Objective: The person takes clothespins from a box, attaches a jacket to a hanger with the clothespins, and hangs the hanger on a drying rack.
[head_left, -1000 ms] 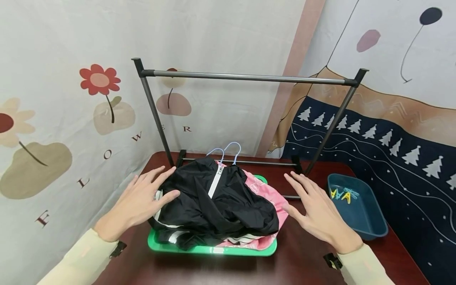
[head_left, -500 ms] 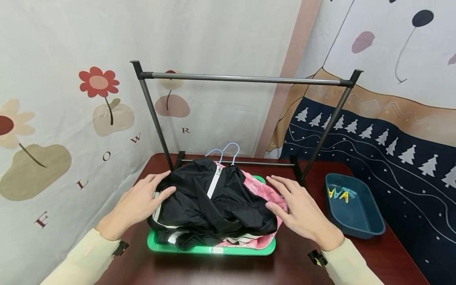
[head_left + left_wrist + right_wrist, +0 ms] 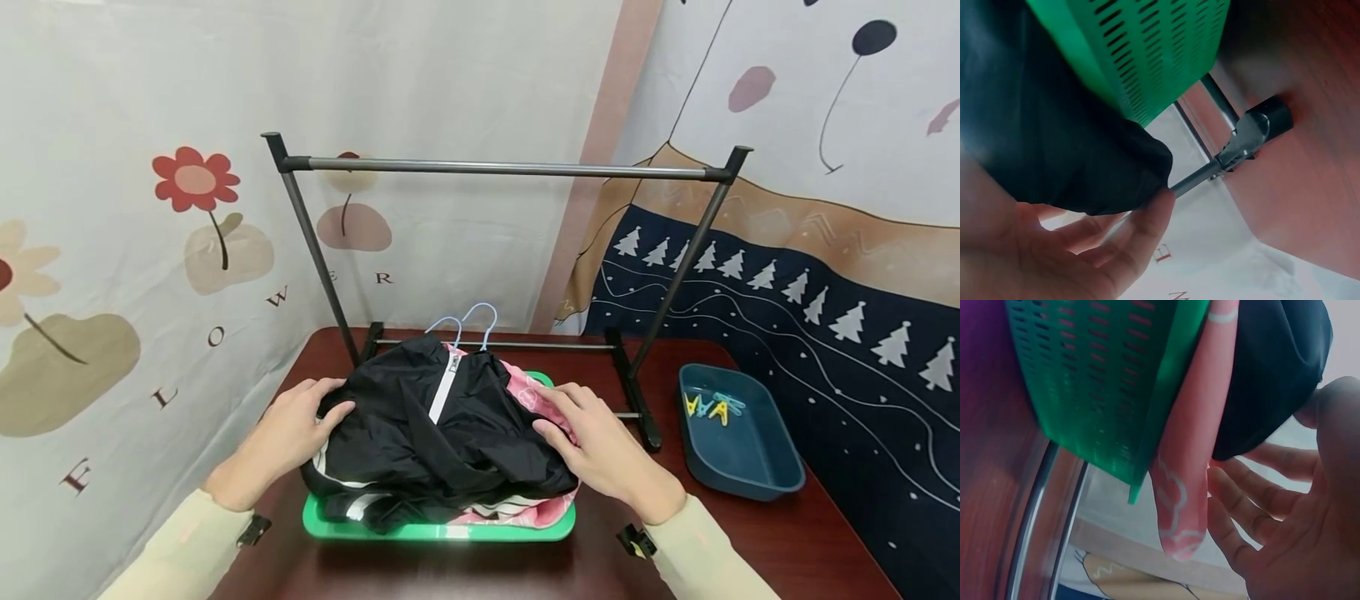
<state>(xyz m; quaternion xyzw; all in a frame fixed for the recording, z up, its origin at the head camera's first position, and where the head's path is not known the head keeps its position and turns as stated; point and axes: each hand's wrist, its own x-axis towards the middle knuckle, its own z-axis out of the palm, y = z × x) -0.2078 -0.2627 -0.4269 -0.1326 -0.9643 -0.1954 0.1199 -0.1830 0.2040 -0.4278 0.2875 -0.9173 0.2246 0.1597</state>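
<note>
A black jacket (image 3: 390,417) with a white zipper strip lies on a pink garment (image 3: 525,388) in a green basket (image 3: 442,532). Two pale blue hanger hooks (image 3: 486,340) stick up at its collar. My left hand (image 3: 288,429) is at the jacket's left edge, thumb over the cloth. Its fingers lie loosely along the black cloth in the left wrist view. On the other side, my right hand (image 3: 603,450) reaches the jacket's right edge and the pink cloth. Its fingers are spread beside the pink fold (image 3: 1182,506) in the right wrist view, thumb near the black cloth.
Behind the basket stands a dark metal clothes rack (image 3: 495,167) with a bare top bar. A blue plastic basin (image 3: 757,454) with several yellow and blue clothespins (image 3: 720,412) sits at the right on the dark red table (image 3: 795,533). Printed cloth walls hang close behind.
My right hand has moved left and in to the garments' right edge. My left hand has closed the small distance to the jacket's left side. The clothes look unmoved.
</note>
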